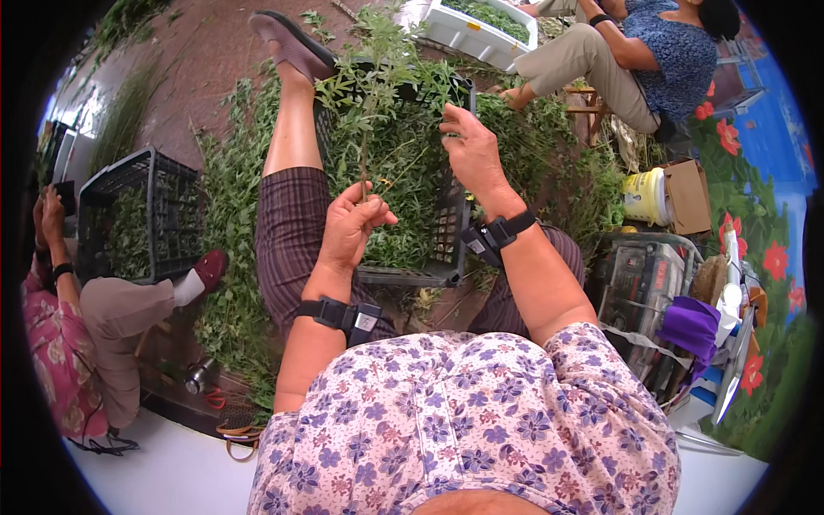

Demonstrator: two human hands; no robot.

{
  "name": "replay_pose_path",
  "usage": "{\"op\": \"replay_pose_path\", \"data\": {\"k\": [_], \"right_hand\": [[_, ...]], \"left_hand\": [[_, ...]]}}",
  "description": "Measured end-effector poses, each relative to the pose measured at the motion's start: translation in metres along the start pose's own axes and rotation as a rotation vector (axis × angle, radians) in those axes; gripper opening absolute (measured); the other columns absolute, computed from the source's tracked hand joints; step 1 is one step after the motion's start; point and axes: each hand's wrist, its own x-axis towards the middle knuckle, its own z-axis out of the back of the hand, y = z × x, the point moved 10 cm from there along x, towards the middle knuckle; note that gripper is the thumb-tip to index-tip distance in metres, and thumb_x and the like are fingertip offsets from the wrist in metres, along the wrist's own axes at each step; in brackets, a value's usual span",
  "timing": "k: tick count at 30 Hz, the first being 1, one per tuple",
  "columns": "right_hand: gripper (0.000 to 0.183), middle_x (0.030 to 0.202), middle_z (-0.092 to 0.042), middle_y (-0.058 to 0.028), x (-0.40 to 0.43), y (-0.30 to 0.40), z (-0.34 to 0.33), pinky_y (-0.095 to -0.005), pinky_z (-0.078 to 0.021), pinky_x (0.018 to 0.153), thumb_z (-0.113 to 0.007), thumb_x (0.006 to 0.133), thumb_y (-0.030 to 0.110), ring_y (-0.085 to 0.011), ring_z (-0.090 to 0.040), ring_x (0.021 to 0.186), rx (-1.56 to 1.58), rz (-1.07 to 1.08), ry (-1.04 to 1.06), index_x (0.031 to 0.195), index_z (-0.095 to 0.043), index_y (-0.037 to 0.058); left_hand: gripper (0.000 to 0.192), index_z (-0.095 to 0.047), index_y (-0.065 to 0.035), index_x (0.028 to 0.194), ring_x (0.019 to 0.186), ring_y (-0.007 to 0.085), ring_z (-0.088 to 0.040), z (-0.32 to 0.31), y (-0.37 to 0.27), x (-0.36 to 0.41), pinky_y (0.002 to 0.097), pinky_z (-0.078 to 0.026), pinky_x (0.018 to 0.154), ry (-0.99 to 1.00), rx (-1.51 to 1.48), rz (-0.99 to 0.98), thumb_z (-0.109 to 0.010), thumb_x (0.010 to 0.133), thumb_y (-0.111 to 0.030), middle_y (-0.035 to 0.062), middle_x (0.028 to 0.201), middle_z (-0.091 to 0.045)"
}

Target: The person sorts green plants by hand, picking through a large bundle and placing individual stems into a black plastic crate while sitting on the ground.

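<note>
My left hand pinches the lower end of a leafy green plant stem between thumb and fingers. The stem stands up away from me, its leaves spreading over the far part of a dark plastic crate between my legs. Inside the crate lie many loose green leaves and sprigs. My right hand is over the crate's right side, fingers bent, near the leaves at its far right; whether it grips a leaf is unclear. Each of my wrists wears a black strap with a small device.
Cut greenery is heaped left of my leg. A second dark crate stands left, beside a seated person. At the upper right another person sits near a white foam box. A yellow-and-white bucket and a wire-sided crate stand right.
</note>
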Motion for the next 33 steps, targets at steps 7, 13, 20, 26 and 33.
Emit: {"op": "replay_pose_path", "data": {"k": [7, 13, 20, 26, 33], "right_hand": [[0.038, 0.087, -0.061, -0.0125, -0.008, 0.022, -0.003, -0.0247, -0.0481, 0.066, -0.046, 0.082, 0.0, -0.0137, -0.058, 0.075, 0.339, -0.146, -0.008, 0.12, -0.042, -0.0033], [0.037, 0.084, -0.063, -0.0112, -0.013, 0.028, 0.003, -0.0217, -0.0462, 0.066, -0.05, 0.08, -0.001, -0.0116, -0.058, 0.074, 0.32, -0.004, -0.083, 0.116, -0.044, -0.0044], [0.04, 0.088, -0.063, -0.013, -0.021, 0.063, 0.006, -0.0228, -0.0457, 0.066, -0.055, 0.075, -0.001, -0.0133, -0.059, 0.077, 0.109, 0.183, -0.135, 0.114, -0.046, -0.0039], [0.044, 0.096, -0.061, -0.0151, -0.033, 0.085, -0.021, -0.0268, -0.0463, 0.072, -0.061, 0.072, 0.003, -0.0153, -0.06, 0.08, -0.08, 0.269, -0.014, 0.112, -0.045, -0.004], [0.057, 0.087, -0.058, -0.0088, -0.034, 0.041, -0.041, -0.024, -0.0456, 0.066, -0.062, 0.071, 0.006, -0.0117, -0.055, 0.077, 0.068, -0.157, 0.085, 0.122, -0.038, -0.0022]], "left_hand": [[0.023, -0.048, -0.0008, 0.102, 0.068, 0.0174, -0.06, 0.001, -0.005, -0.004, 0.0314, -0.053, 0.065, -0.008, 0.021, -0.006, -0.057, 0.081, -0.005, 0.0059, 0.074, -0.056], [0.021, -0.046, 0.0002, 0.1, 0.066, 0.0152, -0.058, 0.001, 0.004, 0.003, 0.0308, -0.052, 0.064, -0.017, 0.097, 0.023, -0.055, 0.082, -0.005, 0.0048, 0.073, -0.055], [0.014, -0.05, 0.0006, 0.093, 0.061, 0.0123, -0.056, 0.001, 0.006, 0.002, 0.0259, -0.049, 0.063, -0.015, 0.308, 0.025, -0.054, 0.081, -0.007, 0.0032, 0.071, -0.054], [0.007, -0.053, 0.0001, 0.079, 0.059, 0.0096, -0.054, 0.006, 0.001, 0.001, 0.023, -0.044, 0.058, -0.138, 0.519, -0.034, -0.054, 0.08, -0.007, 0.0013, 0.069, -0.053], [0.009, -0.053, -0.0012, 0.071, 0.058, 0.0065, -0.05, 0.002, -0.006, -0.001, 0.0216, -0.037, 0.057, -0.171, 0.693, -0.062, -0.052, 0.079, -0.004, -0.0001, 0.063, -0.051]]}}
